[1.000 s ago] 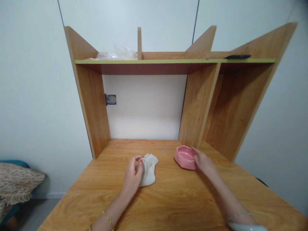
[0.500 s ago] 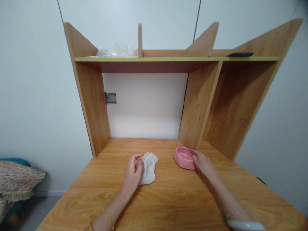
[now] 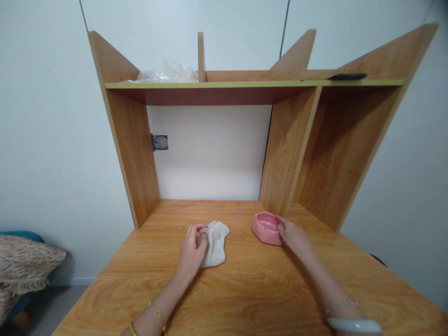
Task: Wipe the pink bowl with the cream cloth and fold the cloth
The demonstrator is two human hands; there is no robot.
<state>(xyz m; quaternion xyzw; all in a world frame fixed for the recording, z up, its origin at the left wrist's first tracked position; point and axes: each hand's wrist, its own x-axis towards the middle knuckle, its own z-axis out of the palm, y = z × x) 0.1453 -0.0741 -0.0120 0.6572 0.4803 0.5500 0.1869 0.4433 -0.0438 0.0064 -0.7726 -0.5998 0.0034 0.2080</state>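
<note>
Just below centre frame: left hand (image 3: 191, 252) pinching the edge of a white cloth (image 3: 215, 242), fingertips closed on soft, crumpled fabric lying on the wooden desk (image 3: 245, 289). Right of centre: right hand (image 3: 293, 234) gripping the rim of a pink dish (image 3: 266, 227), fingers curled on glossy, hard, angular-looking ceramic. Likely risk: smooth glaze slipping from a one-sided rim grip, knocking and chipping against the desk. Cloth limp, easily bunching.
</note>
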